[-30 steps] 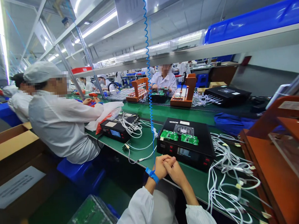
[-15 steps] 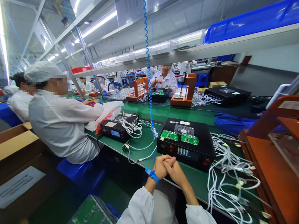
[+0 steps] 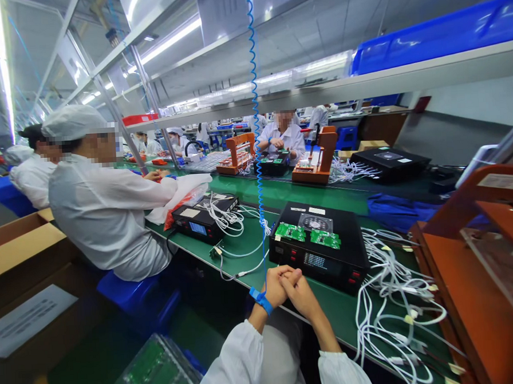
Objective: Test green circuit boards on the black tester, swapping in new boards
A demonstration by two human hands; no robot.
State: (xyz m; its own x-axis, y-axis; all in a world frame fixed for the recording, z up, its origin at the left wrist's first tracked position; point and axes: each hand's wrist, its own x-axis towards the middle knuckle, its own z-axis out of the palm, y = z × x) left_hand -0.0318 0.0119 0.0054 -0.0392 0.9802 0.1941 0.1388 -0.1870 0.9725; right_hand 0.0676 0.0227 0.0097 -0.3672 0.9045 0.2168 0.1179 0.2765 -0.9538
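left hand [image 3: 276, 288] is loosely closed, fingers folded against the right hand [image 3: 300, 293], which curls over it; whether anything sits between the palms, i cannot tell. both are at the near edge of the bench [image 3: 340, 319], just in front of the box [image 3: 320, 266]. the cord [image 3: 258, 157] drops to the strap [image 3: 261, 300] on the left wrist, so small, slow movements would avoid a tug. two green boards [image 3: 289, 232] lie flat and side by side on the box, beyond the fingers; being bare, they look safer held by their edges than by their faces.

far left is a carton [image 3: 23, 256], then a person [image 3: 105, 211] in white at the bench, then a smaller unit [image 3: 196, 226] with white leads [image 3: 227, 219] looped over it. right of the box, tangled wires [image 3: 383, 271] crowd up to the orange frame [image 3: 470, 261] and could snag a right sleeve.
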